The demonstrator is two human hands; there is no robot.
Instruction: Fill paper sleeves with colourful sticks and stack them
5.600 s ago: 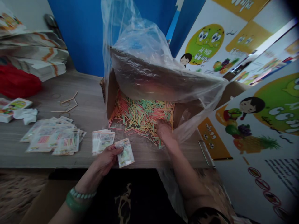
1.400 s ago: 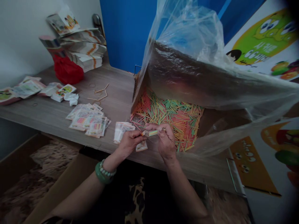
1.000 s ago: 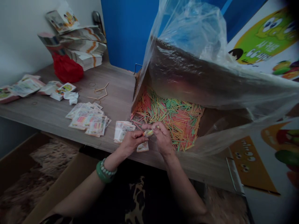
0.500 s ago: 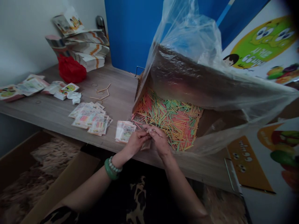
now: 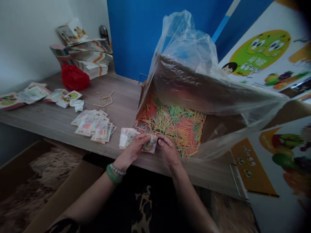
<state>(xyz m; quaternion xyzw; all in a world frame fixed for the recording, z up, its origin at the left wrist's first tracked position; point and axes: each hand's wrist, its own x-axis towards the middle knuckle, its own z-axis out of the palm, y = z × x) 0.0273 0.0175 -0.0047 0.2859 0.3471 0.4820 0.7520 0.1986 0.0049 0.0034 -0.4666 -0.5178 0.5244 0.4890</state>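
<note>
A small flat printed packet point(image 5: 150, 145) is held up between my hands, close to the table's front edge. My left hand point(image 5: 134, 146) pinches its upper left side between thumb and fingers. My right hand point(image 5: 169, 150) is curled at its upper right corner, the index finger reaching the edge and the thumb just beside it. Just left of my left hand lies a short stack of similar packets point(image 5: 126, 137). Behind my hands, short thin sticks point(image 5: 175, 123) in red, green, yellow and orange fill a carton lined with a clear plastic bag point(image 5: 189, 71).
Packets with coloured sticks showing point(image 5: 94, 125) lie in a pile on the table point(image 5: 126, 94). A red bag point(image 5: 74, 77), stacked printed cartons point(image 5: 91, 58), small boxes point(image 5: 70, 98) and bent sticks with rubber bands point(image 5: 107, 99) stand farther back. Printed boxes point(image 5: 257, 55) rise at the right.
My hands have moved apart from fingertips together. The packet, mostly hidden below them before, now shows its printed face between them. The view has shifted slightly.
</note>
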